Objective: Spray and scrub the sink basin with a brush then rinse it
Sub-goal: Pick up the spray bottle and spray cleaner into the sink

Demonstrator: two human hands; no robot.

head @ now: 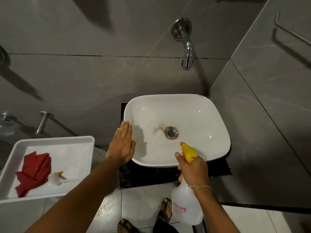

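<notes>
Plastic, translucent and mostly empty-looking, the white spray bottle with the yellow and orange trigger head [186, 195] should be light and easy to swing one-handed; its neck just under the trigger is the natural place to hold it, and that is where the right hand [193, 172] has it, fingers closed around the neck with the nozzle aimed into the white ceramic sink basin [193, 115]. The basin is hard, glossy and probably slippery once wet, and fixed in place on the dark stone table [151, 175]. A brownish stain [159, 126] lies just left of the round metal drain [171, 132], under the chrome wall tap [187, 52].

The left hand [122, 145] lies flat and open on the basin's left rim, fingers straight and together, holding nothing; the forearm reaches in from the lower left. The right forearm comes up from the lower right, wrist bent forward over the near rim.

The small white-bristled brush with a yellow collar [56, 178] lies in the white rectangular plastic tray [50, 140] well to the left, touching a crumpled red cloth [33, 172]. Its thin handle should be stiff and light, the bristles springy.
</notes>
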